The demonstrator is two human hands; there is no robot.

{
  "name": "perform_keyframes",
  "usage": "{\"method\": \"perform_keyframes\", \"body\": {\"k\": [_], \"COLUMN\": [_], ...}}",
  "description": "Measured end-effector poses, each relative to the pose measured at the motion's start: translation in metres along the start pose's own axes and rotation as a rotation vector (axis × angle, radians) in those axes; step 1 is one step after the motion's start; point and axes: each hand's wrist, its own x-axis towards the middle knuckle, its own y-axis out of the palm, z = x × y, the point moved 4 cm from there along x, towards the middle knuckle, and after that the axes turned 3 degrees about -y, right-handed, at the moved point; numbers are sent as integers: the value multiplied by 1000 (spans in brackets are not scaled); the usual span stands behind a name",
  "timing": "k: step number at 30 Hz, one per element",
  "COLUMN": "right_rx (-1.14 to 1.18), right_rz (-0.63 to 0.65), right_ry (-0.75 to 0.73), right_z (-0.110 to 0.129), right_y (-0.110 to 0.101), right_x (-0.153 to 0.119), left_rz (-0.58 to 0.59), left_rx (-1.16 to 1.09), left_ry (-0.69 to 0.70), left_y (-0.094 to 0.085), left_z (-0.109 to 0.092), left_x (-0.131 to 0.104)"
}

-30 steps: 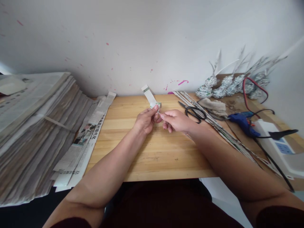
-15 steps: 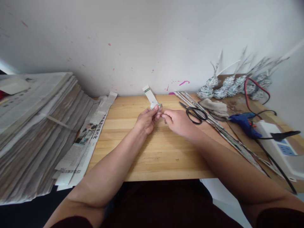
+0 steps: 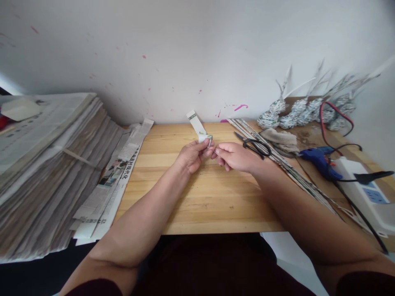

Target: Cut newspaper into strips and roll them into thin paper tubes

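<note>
A white newspaper strip (image 3: 196, 122) with green print leans away towards the wall, its near end curled and folded at my fingers. My left hand (image 3: 195, 155) is closed on that curled end, thumb on top. Close beside it, my right hand (image 3: 230, 156) pinches the thin rolled tip of the strip between thumb and forefinger; the tip itself is mostly hidden. Just right of my right hand lie black-handled scissors (image 3: 257, 148), partly over a bundle of thin rolled paper sticks (image 3: 285, 168).
At left stand a tall stack of newspapers (image 3: 52, 176) and cut newspaper strips (image 3: 123, 164). On the right are woven paper pieces (image 3: 273, 115), a grey rag (image 3: 280, 139), a blue glue gun (image 3: 321, 162) and a white power strip (image 3: 367, 193) with cables. The wall rises behind the wooden table (image 3: 210, 209).
My right hand's fingers have shifted and turned at the strip's tip, its lower fingers now showing. The strip's folded end has spread more visibly above my left thumb. The view moved slightly.
</note>
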Motion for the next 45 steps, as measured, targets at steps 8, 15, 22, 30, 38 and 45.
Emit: {"method": "perform_keyframes", "body": {"k": [8, 15, 22, 30, 38, 45], "right_rx": [-488, -439, -477, -191, -427, -530], "right_rz": [-311, -285, -229, 19, -118, -132], "right_ry": [-437, -329, -271, -82, -228, -262], "right_z": [7, 7, 10, 1, 7, 10], "right_y": [-2, -4, -6, -8, -10, -8], "right_x": [-2, -2, -4, -1, -2, -4], "left_rz": [-27, 6, 12, 84, 12, 6], "left_rx": [-52, -29, 102, 148, 71, 51], "left_ry": [42, 20, -2, -5, -4, -3], "left_y": [-1, -2, -5, -4, -3, -1], "left_z": [-2, -2, -2, -2, 0, -2], "left_x": [0, 2, 2, 1, 0, -1]}}
